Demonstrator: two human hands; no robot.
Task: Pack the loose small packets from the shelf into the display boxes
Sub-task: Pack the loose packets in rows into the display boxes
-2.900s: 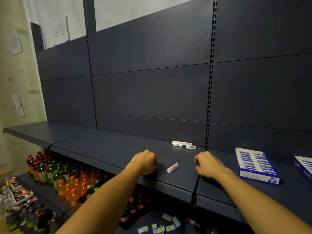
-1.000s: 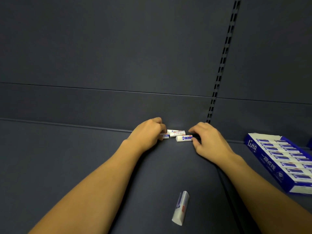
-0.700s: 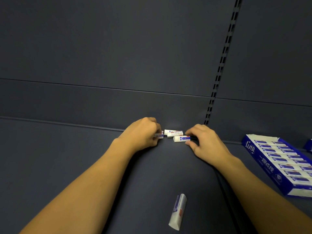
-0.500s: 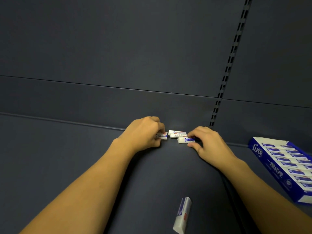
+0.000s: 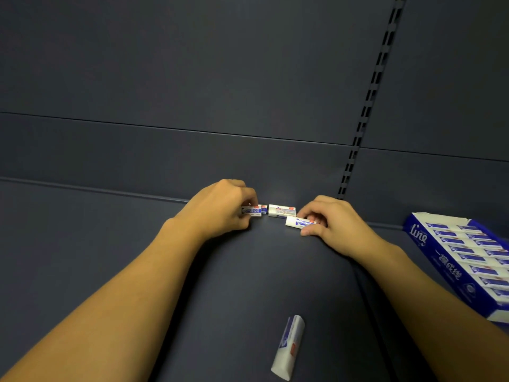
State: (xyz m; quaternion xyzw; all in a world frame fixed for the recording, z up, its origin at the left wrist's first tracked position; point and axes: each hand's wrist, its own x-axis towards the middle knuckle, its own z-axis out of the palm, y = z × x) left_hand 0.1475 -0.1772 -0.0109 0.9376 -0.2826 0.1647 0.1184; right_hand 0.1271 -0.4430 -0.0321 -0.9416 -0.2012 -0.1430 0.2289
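— two hands are up at the back of the dark shelf [image 5: 82, 244], right where it meets the back panel [image 5: 192, 78].
— what's each one got?
— the left hand [image 5: 220, 210] has its fingers curled round a small white-and-blue packet [image 5: 251, 211], pinching it. the right hand [image 5: 330, 224] pinches the end of another packet [image 5: 298, 222] between thumb and fingers.
— anything between them?
— yes, a third packet [image 5: 281, 210] lies against the back panel, just beside the right hand's one. whether they touch i can't tell.
— more loose ones?
— one nearer packet [image 5: 289, 346] lies alone on the shelf, well apart from the hands, towards the front edge.
— and the display box?
— the blue display box [image 5: 440, 260] sits on the shelf to the right, open on top, with rows of packets already inside. it's near the right forearm [image 5: 429, 293] but apart from it.
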